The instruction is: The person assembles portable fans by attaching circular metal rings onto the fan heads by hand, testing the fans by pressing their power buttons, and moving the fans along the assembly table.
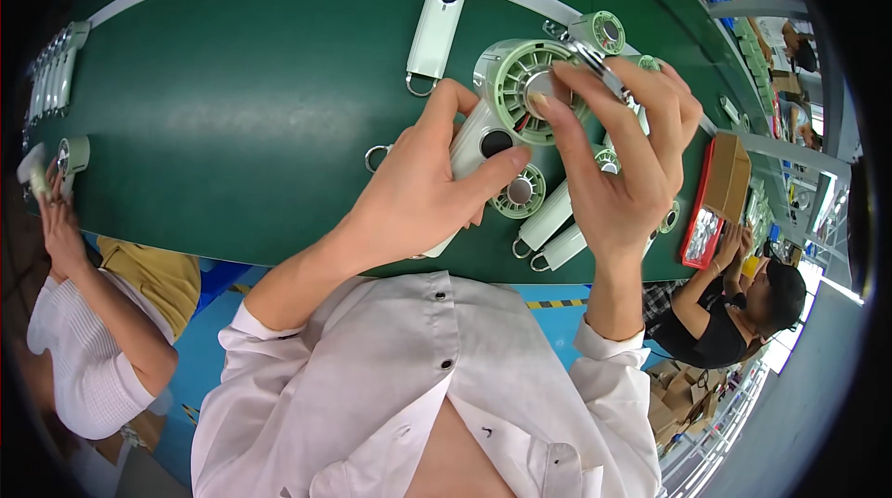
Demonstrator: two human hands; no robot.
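Note:
My left hand (409, 191) is wrapped round the pale handle of a handheld fan (511, 80). Its thumb lies beside the dark oval on the handle. The fan's round, pale green slotted head faces up, with a silver disc at its centre. My right hand (627, 145) has its thumb and forefinger pinched at that disc. Across the same hand lies a shiny metal tool (595, 63), its kind unclear and partly hidden by the fingers. Below the held fan, another fan head (518, 191) shows on the green table, and more fans (548, 219) lie under my right hand.
One fan (435, 29) lies on the table (242, 98) at the far side, and another fan head (599, 31) to its right. Several fans (58, 71) stand in a row at far left. Co-workers sit left and right. A red tray (699, 238) stands at right beside a cardboard box (728, 177).

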